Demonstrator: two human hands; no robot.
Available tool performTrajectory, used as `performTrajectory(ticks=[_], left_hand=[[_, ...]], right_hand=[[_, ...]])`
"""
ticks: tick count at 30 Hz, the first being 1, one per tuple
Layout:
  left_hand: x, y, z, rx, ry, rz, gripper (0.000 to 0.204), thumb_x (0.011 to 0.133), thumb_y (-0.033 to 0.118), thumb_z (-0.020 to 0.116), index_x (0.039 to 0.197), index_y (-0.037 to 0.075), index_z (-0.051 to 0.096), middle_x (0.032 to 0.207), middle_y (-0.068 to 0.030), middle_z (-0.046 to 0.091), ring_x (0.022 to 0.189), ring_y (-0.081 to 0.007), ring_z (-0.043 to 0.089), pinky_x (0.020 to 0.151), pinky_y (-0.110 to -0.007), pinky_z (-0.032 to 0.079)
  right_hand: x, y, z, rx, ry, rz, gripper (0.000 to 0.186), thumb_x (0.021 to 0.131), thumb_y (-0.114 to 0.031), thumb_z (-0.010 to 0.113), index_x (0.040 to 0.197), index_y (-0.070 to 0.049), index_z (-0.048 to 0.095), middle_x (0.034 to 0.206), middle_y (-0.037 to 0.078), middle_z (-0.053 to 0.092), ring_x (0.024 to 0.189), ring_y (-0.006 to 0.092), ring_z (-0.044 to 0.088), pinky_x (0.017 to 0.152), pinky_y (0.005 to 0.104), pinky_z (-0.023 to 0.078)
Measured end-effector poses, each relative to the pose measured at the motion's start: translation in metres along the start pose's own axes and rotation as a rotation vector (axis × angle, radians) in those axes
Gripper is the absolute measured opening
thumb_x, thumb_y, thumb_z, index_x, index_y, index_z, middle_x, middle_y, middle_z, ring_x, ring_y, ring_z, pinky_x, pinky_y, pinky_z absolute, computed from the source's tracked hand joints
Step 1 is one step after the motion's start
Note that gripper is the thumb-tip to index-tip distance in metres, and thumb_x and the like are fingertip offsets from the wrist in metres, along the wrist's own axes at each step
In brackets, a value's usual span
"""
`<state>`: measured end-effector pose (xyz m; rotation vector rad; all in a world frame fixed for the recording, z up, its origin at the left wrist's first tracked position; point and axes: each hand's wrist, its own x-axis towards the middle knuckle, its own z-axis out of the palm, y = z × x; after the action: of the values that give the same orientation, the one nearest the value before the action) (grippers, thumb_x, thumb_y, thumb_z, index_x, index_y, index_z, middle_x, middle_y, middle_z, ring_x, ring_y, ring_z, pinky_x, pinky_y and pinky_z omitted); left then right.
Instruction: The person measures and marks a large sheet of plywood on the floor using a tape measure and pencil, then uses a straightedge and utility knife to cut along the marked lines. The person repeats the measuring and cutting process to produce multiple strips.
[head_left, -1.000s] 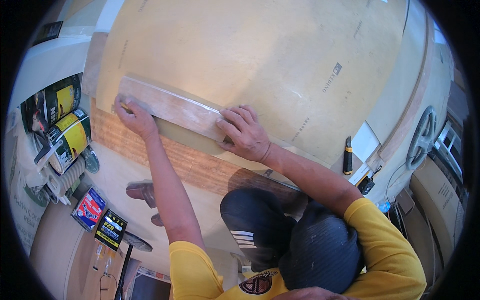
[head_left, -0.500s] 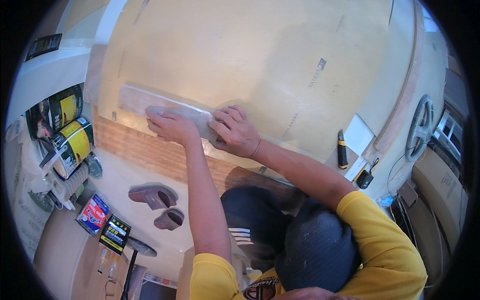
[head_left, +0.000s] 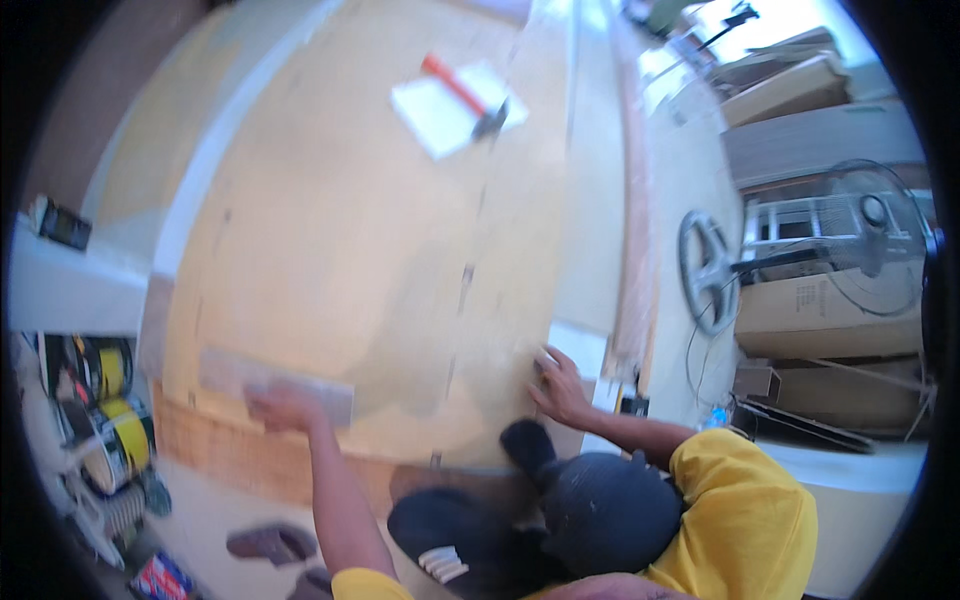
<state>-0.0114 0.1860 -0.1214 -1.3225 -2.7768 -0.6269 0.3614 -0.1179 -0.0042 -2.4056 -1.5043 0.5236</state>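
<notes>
Your left hand (head_left: 284, 405): over the near edge of a long pale strip (head_left: 225, 370); blur hides whether its grip is closed on it.
Strip: flat, near the lower-left edge of a large yellowish sheet (head_left: 310, 250).
Your right hand (head_left: 562, 390): beside a white panel (head_left: 580, 345), fingers bent; cannot tell what its grip holds.
Hammer (head_left: 458, 88): red-handled, across a white square (head_left: 425, 115), farther up the sheet.
</notes>
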Motion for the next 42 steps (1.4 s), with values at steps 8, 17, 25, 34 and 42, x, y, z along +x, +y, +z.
performTrajectory(ticks=[8,17,25,34,42], left_hand=[[-0.004,0.013,-0.022,0.124,-0.157,-0.036,0.053,0.107,0.025,0.04,0.158,0.017,0.028,0.157,-0.0174,0.036,0.148,-0.037,0.03,0.112,-0.068,0.026],[-0.002,0.011,-0.025,0.123,-0.205,-0.049,0.055,0.106,0.023,0.04,0.159,0.017,0.026,0.16,-0.0158,0.033,0.15,-0.0384,0.029,0.114,-0.067,0.023],[-0.009,0.005,-0.017,0.067,-0.071,0.02,0.055,0.105,0.022,0.041,0.158,0.014,0.029,0.159,-0.0169,0.036,0.147,-0.0413,0.033,0.111,-0.065,0.027],[-0.006,0.009,-0.029,-0.11,-0.127,0.047,0.057,0.1,0.02,0.041,0.154,0.004,0.033,0.151,-0.0275,0.039,0.142,-0.0475,0.033,0.109,-0.065,0.027],[-0.008,0.018,-0.032,-0.005,-0.176,0.005,0.055,0.101,0.018,0.038,0.154,0.005,0.032,0.154,-0.0268,0.034,0.145,-0.0469,0.027,0.112,-0.063,0.023]], right_hand=[[-0.086,0.082,-0.024,0.165,-0.317,0.549,0.059,0.089,-0.052,0.07,0.115,0.0,0.06,0.103,0.022,0.069,0.097,0.0377,0.067,0.088,0.0468,0.052],[-0.03,0.017,-0.015,-0.198,-0.112,0.135,0.063,0.081,-0.05,0.076,0.115,-0.001,0.057,0.119,0.023,0.055,0.114,0.0435,0.056,0.093,0.05,0.048],[0.027,0.01,-0.017,0.351,-0.309,0.665,0.042,0.078,-0.021,0.07,0.11,0.001,0.052,0.08,0.015,0.065,0.066,0.028,0.066,0.06,0.0424,0.054],[0.114,-0.09,0.03,0.394,-0.396,0.598,0.038,0.083,-0.036,0.08,0.091,-0.006,0.058,0.069,0.005,0.058,0.054,0.0108,0.053,0.047,0.0321,0.045],[0.141,-0.117,0.031,0.336,-0.541,0.727,0.034,0.081,-0.027,0.085,0.089,-0.003,0.061,0.071,0.0,0.06,0.066,0.011,0.056,0.06,0.0314,0.046]])
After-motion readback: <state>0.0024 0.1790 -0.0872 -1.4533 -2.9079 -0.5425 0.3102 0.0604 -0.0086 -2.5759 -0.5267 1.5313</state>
